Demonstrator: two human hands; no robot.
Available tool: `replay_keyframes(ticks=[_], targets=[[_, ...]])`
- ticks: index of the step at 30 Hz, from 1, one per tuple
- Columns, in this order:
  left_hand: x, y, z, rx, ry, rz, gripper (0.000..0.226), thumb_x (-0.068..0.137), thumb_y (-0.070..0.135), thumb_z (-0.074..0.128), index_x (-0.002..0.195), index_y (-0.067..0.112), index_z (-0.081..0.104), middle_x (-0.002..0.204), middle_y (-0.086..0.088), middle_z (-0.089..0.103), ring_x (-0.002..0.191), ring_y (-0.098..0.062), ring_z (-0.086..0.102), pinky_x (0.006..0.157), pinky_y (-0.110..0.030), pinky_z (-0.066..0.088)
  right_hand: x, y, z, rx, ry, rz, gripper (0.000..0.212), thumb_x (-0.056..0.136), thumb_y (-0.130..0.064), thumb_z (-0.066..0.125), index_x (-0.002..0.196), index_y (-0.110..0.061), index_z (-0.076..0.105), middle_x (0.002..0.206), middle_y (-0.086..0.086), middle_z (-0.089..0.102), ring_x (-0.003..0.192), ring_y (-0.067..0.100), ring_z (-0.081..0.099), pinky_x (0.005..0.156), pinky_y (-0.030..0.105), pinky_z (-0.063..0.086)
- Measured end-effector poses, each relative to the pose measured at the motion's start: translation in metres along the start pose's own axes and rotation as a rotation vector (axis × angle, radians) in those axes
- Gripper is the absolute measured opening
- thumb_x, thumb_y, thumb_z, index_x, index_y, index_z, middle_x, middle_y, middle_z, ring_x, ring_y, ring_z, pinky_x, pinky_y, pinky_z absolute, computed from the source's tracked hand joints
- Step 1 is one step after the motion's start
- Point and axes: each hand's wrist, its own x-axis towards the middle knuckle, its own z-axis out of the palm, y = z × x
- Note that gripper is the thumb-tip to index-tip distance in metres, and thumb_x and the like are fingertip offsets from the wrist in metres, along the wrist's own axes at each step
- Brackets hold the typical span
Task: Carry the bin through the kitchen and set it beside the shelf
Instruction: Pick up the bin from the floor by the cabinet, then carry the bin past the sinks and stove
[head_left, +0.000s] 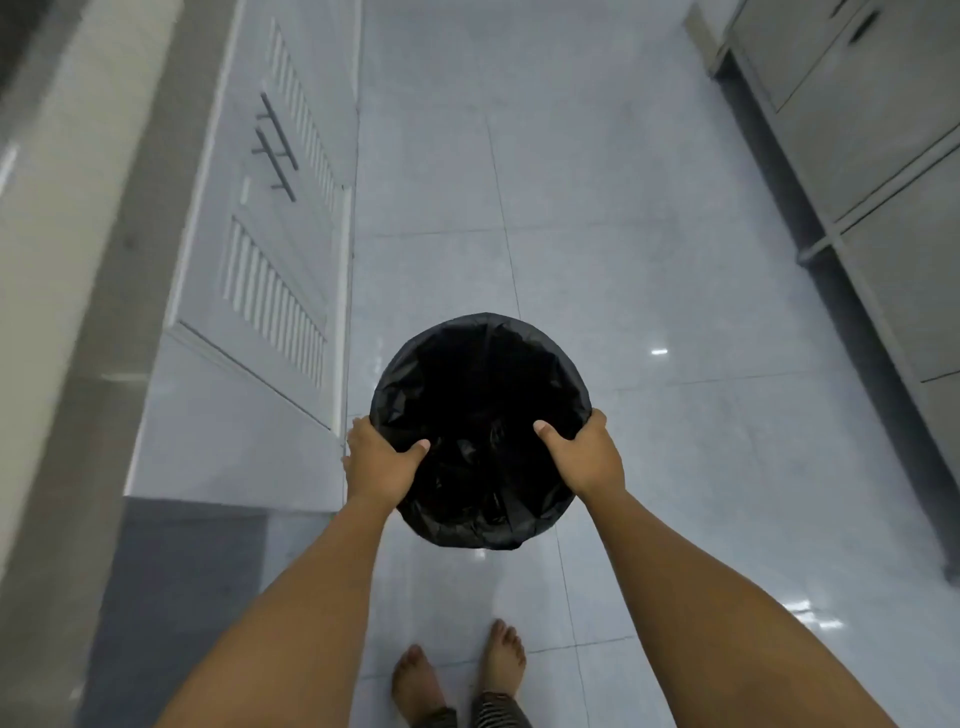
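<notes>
A round bin (480, 395) lined with a black plastic bag hangs in front of me above the tiled floor. My left hand (382, 462) grips its left rim, thumb inside the bag. On the right rim sits my right hand (584, 457), gripping the same way. The bin's inside is dark and I cannot see any contents. No shelf is in view.
White cabinet doors (270, 270) with louvres and bar handles run along the left, under a pale countertop (57, 218). Grey metal cabinets (883, 156) line the right. Glossy light floor tiles (597, 208) stretch ahead between them. My bare feet (457, 675) stand below the bin.
</notes>
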Motion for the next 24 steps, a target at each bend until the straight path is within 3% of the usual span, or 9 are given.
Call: replay_keyframes(ticks=[8, 15, 20, 24], targets=[[-0.058, 0.116, -0.064, -0.200, 0.048, 0.055, 0.080, 0.072, 0.037, 0.083, 0.137, 0.009, 0.048, 0.134, -0.012, 0.057, 0.124, -0.033, 0.059, 0.107, -0.051, 0.048, -0.047, -0.096, -0.091, -0.002, 0.054, -0.088, 0.082, 0.076, -0.065, 0.063, 0.135, -0.014, 0.038, 0.129, 0.006, 0.059, 0.114, 0.031, 0.061, 0.091, 0.046, 0.053], [-0.064, 0.174, -0.090, -0.245, 0.093, 0.071, 0.089, 0.070, 0.041, 0.083, 0.143, 0.008, 0.043, 0.139, -0.013, 0.053, 0.126, -0.037, 0.058, 0.107, -0.053, 0.048, -0.049, -0.149, -0.126, -0.020, 0.081, -0.136, 0.086, 0.074, -0.069, 0.061, 0.136, -0.013, 0.037, 0.130, 0.008, 0.058, 0.114, 0.033, 0.061, 0.091, 0.049, 0.054], [-0.022, 0.186, -0.094, -0.253, 0.093, 0.075, 0.111, 0.043, 0.064, 0.077, 0.138, 0.013, 0.051, 0.133, -0.011, 0.061, 0.119, -0.036, 0.064, 0.102, -0.053, 0.052, -0.027, -0.185, -0.132, -0.030, 0.081, -0.141, 0.088, 0.075, -0.068, 0.061, 0.136, -0.010, 0.037, 0.132, 0.010, 0.056, 0.116, 0.034, 0.059, 0.092, 0.048, 0.053], [-0.001, 0.218, -0.107, -0.272, 0.084, 0.026, 0.099, 0.061, 0.049, 0.085, 0.141, 0.007, 0.045, 0.138, -0.015, 0.057, 0.121, -0.038, 0.062, 0.103, -0.053, 0.051, 0.004, -0.221, -0.129, -0.048, 0.072, -0.139, 0.088, 0.077, -0.068, 0.061, 0.137, -0.008, 0.037, 0.133, 0.011, 0.056, 0.117, 0.035, 0.059, 0.092, 0.048, 0.052]])
